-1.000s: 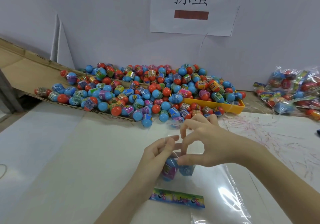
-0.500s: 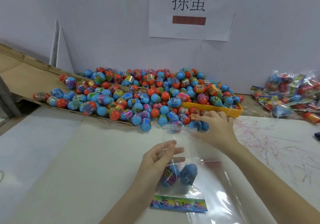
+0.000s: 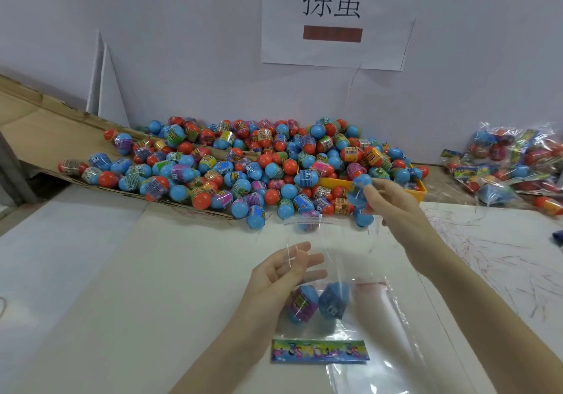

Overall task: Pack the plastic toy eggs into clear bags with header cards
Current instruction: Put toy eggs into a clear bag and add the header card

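The right hand (image 3: pixel 393 208) has its grip closed on blue eggs (image 3: pixel 361 186) at the pile's (image 3: pixel 243 162) edge; the left hand (image 3: pixel 283 275) pinches the clear bag (image 3: pixel 320 271) open on the counter (image 3: pixel 122 287). Two eggs (image 3: pixel 318 302) sit inside above the header card (image 3: pixel 320 351), so filling seems early; finished bags (image 3: pixel 511 168) lie far right.

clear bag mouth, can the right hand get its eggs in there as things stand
Probably yes. The left hand holds the clear bag upright with its mouth open toward the pile, and the right hand, gripping blue eggs, hovers just above and right of that opening with nothing between them.
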{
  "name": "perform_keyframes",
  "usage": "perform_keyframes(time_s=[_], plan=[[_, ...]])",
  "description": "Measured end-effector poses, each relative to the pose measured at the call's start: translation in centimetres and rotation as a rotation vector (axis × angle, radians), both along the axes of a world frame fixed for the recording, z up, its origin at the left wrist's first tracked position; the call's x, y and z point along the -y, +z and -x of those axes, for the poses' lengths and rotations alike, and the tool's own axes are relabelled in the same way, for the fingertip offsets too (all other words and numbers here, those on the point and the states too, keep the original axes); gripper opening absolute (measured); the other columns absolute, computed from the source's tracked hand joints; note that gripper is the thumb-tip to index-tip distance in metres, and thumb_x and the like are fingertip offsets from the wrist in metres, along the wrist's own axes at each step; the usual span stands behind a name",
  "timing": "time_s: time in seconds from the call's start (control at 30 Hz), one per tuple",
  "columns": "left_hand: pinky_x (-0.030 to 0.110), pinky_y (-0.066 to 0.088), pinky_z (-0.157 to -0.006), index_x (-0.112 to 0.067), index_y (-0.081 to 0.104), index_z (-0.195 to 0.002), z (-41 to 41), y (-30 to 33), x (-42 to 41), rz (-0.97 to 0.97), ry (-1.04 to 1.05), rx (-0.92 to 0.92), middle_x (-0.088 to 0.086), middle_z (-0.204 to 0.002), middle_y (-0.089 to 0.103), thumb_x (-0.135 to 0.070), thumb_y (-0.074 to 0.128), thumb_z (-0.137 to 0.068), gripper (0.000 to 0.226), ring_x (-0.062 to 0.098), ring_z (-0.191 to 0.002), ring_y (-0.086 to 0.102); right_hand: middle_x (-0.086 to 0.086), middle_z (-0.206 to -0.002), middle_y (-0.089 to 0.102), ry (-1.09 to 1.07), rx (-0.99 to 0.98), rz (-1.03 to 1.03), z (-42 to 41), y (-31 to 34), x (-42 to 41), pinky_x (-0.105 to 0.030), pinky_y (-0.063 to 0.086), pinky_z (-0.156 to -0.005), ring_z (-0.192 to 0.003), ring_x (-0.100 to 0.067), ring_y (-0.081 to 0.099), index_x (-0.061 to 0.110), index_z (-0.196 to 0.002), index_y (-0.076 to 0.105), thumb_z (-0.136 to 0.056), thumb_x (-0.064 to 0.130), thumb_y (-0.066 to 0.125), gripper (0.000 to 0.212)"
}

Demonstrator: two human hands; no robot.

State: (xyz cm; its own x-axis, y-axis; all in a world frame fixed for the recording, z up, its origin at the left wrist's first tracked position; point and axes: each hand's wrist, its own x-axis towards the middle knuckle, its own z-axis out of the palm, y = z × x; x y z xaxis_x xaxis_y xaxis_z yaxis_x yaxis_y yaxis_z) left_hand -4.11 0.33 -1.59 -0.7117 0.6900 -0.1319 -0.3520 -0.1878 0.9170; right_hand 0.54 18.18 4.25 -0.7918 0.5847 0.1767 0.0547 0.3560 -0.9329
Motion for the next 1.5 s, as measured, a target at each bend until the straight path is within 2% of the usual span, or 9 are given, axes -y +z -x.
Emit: perform_keyframes(time_s=[0.13, 0.23, 0.33, 0.5, 0.6, 1.0, 1.33, 1.43, 1.5], plan=[[0.019, 0.055, -0.065, -0.02, 0.062, -0.102, -0.1, 0.1, 0.1, -0.018, 0.002, -0.024, -0.006, -0.092, 0.074, -0.033, 0.056, -0.07, 0.035, 0.011, -0.085, 0.07, 0.017, -0.076, 0.067, 0.205, -0.096, -0.064, -1.4, 2.9, 2.9, -0.006, 0.046, -0.062, -0.073, 0.005, 0.062, 0.03, -0.088, 0.056, -0.061, 0.05, 0.062, 0.034], [0.018, 0.055, -0.068, -0.022, 0.062, -0.103, -0.3, 0.2, 0.2, -0.018, 0.012, -0.079, -0.009, -0.094, 0.073, -0.035, 0.058, -0.069, 0.037, 0.009, -0.087, 0.07, 0.018, -0.083, 0.063, 0.196, 0.035, -0.539, -1.5, 3.4, 4.2, -0.019, 0.048, -0.073, -0.08, -0.003, 0.058, 0.027, -0.09, 0.064, -0.064, 0.047, 0.066, 0.033], [0.02, 0.056, -0.073, -0.026, 0.062, -0.103, -0.3, 0.2, 0.2, -0.014, 0.026, -0.14, -0.011, -0.094, 0.073, -0.041, 0.06, -0.062, 0.043, 0.008, -0.088, 0.069, 0.012, -0.096, 0.059, 0.15, 0.132, -0.937, -1.3, 3.4, 4.5, -0.025, 0.032, -0.078, -0.091, -0.011, 0.047, 0.027, -0.1, 0.068, -0.071, 0.041, 0.069, 0.032], [0.019, 0.056, -0.075, -0.031, 0.061, -0.099, -0.4, 0.0, 0.3, -0.019, 0.04, -0.211, -0.014, -0.093, 0.073, -0.041, 0.059, -0.063, 0.037, 0.006, -0.088, 0.069, 0.016, -0.09, 0.06, 0.237, 0.187, -1.038, -1.1, 3.2, 4.7, -0.011, 0.021, -0.069, -0.079, -0.004, 0.036, 0.037, -0.117, 0.057, -0.08, 0.04, 0.06, 0.037], [0.017, 0.055, -0.072, -0.028, 0.061, -0.1, -0.5, 0.1, 0.3, -0.037, 0.049, -0.234, -0.013, -0.092, 0.073, -0.036, 0.059, -0.065, 0.036, 0.008, -0.087, 0.07, 0.017, -0.089, 0.06, 0.229, 0.231, -1.102, -1.0, 3.1, 4.5, -0.018, 0.02, -0.068, -0.081, -0.006, 0.036, 0.039, -0.117, 0.056, -0.086, 0.045, 0.051, 0.031], [0.011, 0.051, -0.065, -0.031, 0.06, -0.096, -0.5, -0.1, 0.3, 0.011, 0.046, -0.323, -0.023, -0.083, 0.071, -0.011, 0.061, -0.084, 0.023, -0.003, -0.081, 0.067, 0.019, -0.08, 0.058, 0.406, 0.285, -0.826, -0.5, 2.9, 4.6, -0.025, 0.04, -0.07, -0.083, -0.006, 0.043, 0.031, -0.095, 0.065, -0.074, 0.046, 0.059, 0.027], [0.01, 0.05, -0.064, -0.03, 0.063, -0.089, -0.4, -0.7, 0.1, 0.077, 0.111, -0.312, -0.016, -0.078, 0.072, -0.014, 0.065, -0.082, 0.017, 0.003, -0.076, 0.068, 0.021, -0.072, 0.063, 0.52, 0.199, -0.537, -0.5, 2.0, 4.7, -0.001, 0.039, -0.066, -0.074, 0.013, 0.055, 0.022, -0.09, 0.072, -0.088, 0.026, 0.053, 0.019], [0.014, 0.053, -0.064, -0.026, 0.063, -0.091, -0.2, -0.6, 0.1, 0.063, 0.126, -0.255, -0.011, -0.078, 0.073, -0.009, 0.063, -0.084, 0.019, 0.007, -0.073, 0.07, 0.012, -0.082, 0.069, 0.114, -0.125, -0.288, 0.4, 0.9, 1.9, -0.006, 0.045, -0.064, -0.075, 0.005, 0.06, 0.03, -0.08, 0.066, -0.086, 0.021, 0.058, 0.013], [0.014, 0.053, -0.061, -0.025, 0.061, -0.092, -0.2, -0.4, 0.1, 0.052, 0.109, -0.224, -0.014, -0.076, 0.073, -0.009, 0.061, -0.085, 0.018, 0.003, -0.071, 0.069, -0.002, -0.094, 0.069, -0.239, -0.049, -0.317, 1.3, -0.5, -1.0, -0.012, 0.044, -0.064, -0.075, -0.001, 0.057, 0.021, -0.088, 0.066, -0.087, 0.022, 0.06, 0.006]])
